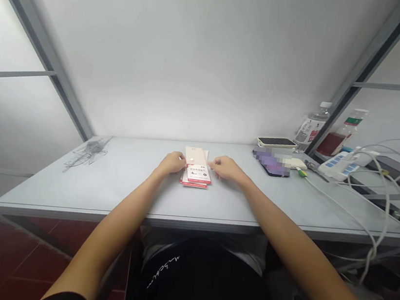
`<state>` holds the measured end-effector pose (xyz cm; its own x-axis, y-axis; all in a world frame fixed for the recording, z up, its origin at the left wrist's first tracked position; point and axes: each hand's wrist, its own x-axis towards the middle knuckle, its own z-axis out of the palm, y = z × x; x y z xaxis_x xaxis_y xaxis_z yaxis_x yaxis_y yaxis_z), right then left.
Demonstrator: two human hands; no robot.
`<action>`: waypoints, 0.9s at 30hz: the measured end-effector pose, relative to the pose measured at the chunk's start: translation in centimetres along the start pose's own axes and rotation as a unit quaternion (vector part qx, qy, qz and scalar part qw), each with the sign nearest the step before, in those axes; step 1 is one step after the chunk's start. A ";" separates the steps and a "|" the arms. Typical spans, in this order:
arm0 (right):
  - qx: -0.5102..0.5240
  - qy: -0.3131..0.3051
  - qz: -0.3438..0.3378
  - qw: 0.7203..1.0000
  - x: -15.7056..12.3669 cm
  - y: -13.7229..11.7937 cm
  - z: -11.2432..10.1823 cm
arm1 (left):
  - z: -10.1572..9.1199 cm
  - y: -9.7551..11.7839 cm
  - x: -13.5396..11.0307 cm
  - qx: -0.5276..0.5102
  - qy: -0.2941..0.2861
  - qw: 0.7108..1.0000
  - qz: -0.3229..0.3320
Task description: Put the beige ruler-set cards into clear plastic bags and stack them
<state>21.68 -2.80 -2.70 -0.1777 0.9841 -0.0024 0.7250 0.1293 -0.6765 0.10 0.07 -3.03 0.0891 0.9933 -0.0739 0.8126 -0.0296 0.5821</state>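
On the table in front of me lies a small, uneven stack of flat ruler-set packets [199, 172], pale pink and white with red bottom edges and printed lettering. The top packet is slightly turned, so edges of those beneath show at the left and bottom. My left hand [174, 162] is closed at the stack's left edge, its fingertips against the packets. From the other side, the curled fingers of my right hand [225, 167] grip the right edge of the top packet. Some fingertips of both hands are hidden.
Right of the stack are a purple-screened phone [274, 163], another phone [276, 142], a white charger [294, 163] with a cable, a clear bottle [312, 128] and a power strip [345, 164]. Dark scribbles [87, 152] mark the table's left end. A wall stands behind.
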 end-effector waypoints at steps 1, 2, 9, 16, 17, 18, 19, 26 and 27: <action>0.000 0.000 0.000 1.000 0.0 0.0 0.0 | 0.0 0.0 0.0 0.000 0.000 1.000 0.000; 0.000 0.000 0.000 1.000 0.0 0.0 0.0 | 0.0 0.0 0.0 0.000 0.000 1.000 -0.001; 0.003 -0.005 0.007 1.000 0.1 0.1 0.1 | 0.0 0.0 0.0 0.000 -0.004 1.000 -0.005; 0.006 0.005 0.015 1.000 0.5 0.3 0.1 | -0.1 0.1 -0.1 0.000 -0.001 1.000 -0.003; 0.007 0.006 0.016 1.000 0.6 0.3 0.1 | -0.1 0.2 -0.2 -0.001 -0.001 1.000 -0.003; 0.007 0.005 0.017 1.000 0.6 0.4 0.1 | -0.1 0.2 -0.2 -0.001 -0.001 1.000 -0.003; 0.008 0.004 0.017 1.000 0.6 0.4 0.1 | -0.1 0.2 -0.2 -0.001 -0.001 1.000 -0.004; 0.009 0.001 0.020 1.000 0.5 0.3 0.0 | -0.1 0.1 -0.1 0.000 -0.015 1.000 -0.012; 0.009 0.001 0.021 1.000 0.6 0.3 0.1 | -0.1 0.1 -0.1 0.000 -0.021 1.000 -0.014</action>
<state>21.76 -2.23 -2.94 -0.1464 0.9888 -0.0296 0.7191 0.0858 -0.6896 0.13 -0.01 -2.90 0.0907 0.9882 -0.1235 0.8149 -0.0024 0.5796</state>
